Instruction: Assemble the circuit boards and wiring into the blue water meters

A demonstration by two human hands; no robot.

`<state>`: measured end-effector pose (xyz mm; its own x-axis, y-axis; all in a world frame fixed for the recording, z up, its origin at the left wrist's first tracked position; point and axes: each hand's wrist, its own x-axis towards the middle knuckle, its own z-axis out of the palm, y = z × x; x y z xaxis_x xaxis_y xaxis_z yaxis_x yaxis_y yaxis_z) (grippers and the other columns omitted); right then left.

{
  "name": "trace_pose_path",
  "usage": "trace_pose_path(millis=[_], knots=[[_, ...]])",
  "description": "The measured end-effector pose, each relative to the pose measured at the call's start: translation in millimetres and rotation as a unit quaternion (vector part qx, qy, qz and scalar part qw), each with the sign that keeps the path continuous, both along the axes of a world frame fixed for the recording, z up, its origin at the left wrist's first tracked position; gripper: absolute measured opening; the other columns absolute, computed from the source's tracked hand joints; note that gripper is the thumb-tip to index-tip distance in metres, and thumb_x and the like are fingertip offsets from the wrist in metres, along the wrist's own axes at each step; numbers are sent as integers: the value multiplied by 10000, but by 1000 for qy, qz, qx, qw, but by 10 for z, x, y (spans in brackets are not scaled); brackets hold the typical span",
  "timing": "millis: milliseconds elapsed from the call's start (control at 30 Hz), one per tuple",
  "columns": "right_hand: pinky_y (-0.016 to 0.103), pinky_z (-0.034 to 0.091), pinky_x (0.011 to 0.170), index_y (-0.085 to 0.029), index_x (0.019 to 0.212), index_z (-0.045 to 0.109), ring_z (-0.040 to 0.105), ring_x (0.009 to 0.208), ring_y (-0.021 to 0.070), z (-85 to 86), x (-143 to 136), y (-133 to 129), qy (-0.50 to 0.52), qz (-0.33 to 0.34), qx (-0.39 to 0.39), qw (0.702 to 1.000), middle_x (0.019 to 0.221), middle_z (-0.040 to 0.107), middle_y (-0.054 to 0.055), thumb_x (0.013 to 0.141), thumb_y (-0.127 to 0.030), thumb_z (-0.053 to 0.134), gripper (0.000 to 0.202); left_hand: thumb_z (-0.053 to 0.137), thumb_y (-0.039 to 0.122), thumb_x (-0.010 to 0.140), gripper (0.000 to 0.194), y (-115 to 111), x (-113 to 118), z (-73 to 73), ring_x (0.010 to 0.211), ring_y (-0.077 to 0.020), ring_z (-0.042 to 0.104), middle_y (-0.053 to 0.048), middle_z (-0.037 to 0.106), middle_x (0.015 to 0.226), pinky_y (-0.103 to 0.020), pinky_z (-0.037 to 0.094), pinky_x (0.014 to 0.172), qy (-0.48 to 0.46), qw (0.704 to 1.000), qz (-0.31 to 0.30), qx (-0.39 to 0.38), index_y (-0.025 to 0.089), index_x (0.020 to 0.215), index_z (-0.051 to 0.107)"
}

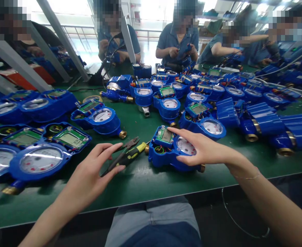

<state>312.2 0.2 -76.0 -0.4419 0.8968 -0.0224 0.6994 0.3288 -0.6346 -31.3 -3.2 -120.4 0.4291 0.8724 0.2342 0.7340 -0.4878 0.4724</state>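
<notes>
My view comes from a camera on my own head, facing forward and angled down at the desk (pixel 140 187). It looks from above and behind my left hand (pixel 95 168) and right hand (pixel 204 147), close enough that my forearms (pixel 266 197) loom large. Nearer than the hands shows my lap (pixel 153 221); far beyond them, co-workers (pixel 178 39).

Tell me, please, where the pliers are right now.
In the head view, the pliers are left of centre, beside the yellow-black handle, between the left hand and the meter under the right hand.
</notes>
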Motion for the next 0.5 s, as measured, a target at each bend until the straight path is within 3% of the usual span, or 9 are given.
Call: trace_pose_path(millis=[100, 233, 500], knots=[[492, 434, 1006, -247, 1505, 354, 569, 1164, 372, 8, -21, -42, -18, 7, 20, 1000, 1364, 552, 103, 750, -449, 731, 868, 537, 557, 898, 481, 38, -19, 192, 1092, -230, 601, -29, 560, 1255, -336, 510, 903, 19, 999, -48, 11, 360, 1334, 496], [475, 458, 991, -218, 1520, 296, 555, 1179, 344, 18, -66, -144, -59, 20, 49, 997, 1382, 513, 130, 763, -396, 702, 877, 529, 448, 931, 459, 98, -1, 478, 1139, -232, 567, -47, 518, 1331, -342, 489, 926, 115, 986, -113, 37, 354, 1373, 447], [405, 454, 1017, -218, 1518, 268, 531, 1211, 290, -2, -92, -226, -73, 26, 74, 994, 1392, 474, 113, 759, -365, 709, 890, 458, 164, 910, 481, 57, 158, 845, 1100, -273, 556, -88, 533, 1325, -441, 474, 877, 302, 927, -167, 148, 292, 1373, 472]])
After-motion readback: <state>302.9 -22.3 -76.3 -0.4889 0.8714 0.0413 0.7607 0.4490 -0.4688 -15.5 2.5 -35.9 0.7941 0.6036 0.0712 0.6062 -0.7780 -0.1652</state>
